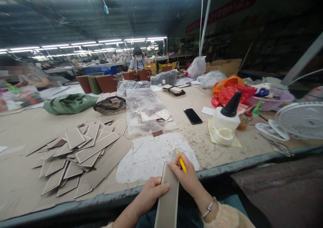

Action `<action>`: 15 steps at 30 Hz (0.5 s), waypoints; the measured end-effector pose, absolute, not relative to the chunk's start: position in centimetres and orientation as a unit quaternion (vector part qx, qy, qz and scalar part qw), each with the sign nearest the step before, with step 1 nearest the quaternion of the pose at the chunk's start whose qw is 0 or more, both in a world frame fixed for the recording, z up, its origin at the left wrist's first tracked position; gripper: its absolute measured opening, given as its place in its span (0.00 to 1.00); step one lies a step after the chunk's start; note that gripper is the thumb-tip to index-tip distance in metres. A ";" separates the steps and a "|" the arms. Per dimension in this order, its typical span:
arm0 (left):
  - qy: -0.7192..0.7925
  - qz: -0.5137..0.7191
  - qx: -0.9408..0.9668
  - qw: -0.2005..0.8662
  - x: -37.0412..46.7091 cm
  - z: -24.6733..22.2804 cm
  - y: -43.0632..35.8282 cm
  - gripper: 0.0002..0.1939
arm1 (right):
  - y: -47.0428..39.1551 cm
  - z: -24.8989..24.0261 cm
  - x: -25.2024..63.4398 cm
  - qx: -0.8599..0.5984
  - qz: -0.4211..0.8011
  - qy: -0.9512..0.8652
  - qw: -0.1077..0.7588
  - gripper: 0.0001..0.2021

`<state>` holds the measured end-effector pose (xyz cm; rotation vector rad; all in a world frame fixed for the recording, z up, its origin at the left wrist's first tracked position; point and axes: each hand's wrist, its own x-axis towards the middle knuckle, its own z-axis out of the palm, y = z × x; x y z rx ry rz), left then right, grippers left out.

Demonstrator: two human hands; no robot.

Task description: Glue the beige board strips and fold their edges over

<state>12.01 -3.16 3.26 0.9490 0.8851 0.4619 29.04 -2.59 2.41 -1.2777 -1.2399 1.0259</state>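
Workbench [227,147] fills the view, its near edge running just in front of the person. On it, largest first: a spread pile of grey card pieces [75,154] at the left, a pale glue-stained mat [151,157] straight ahead, a clear plastic bag [146,110] of more pieces behind the mat, a white glue bottle [225,122] with a black nozzle to the right, and a dark phone [192,116] between bag and bottle. A white fan [300,120] lies at the far right. Other people sit at tables well beyond.

Left hand [151,192] grips one long card strip [168,201] by its left edge, thumb curled over the face, holding it tilted up at the table edge. Right hand [188,179] pinches a small yellow brush [182,164] in closed fingers, the tip resting near the strip's top end.

By my reading, the step is brushing glue along this strip. Next would call for even coverage to the edges, keeping the left thumb off the wet face
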 end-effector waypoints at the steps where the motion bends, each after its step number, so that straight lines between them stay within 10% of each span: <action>1: 0.406 0.213 0.441 0.772 12.1 3.3 -3.2 0.24 | -2.7 2.5 29.0 -0.535 0.405 -0.525 0.523 0.12; 15: 0.451 0.332 0.383 0.735 12.4 3.2 -2.7 0.24 | -2.4 2.7 29.4 -0.544 0.415 -0.482 0.546 0.15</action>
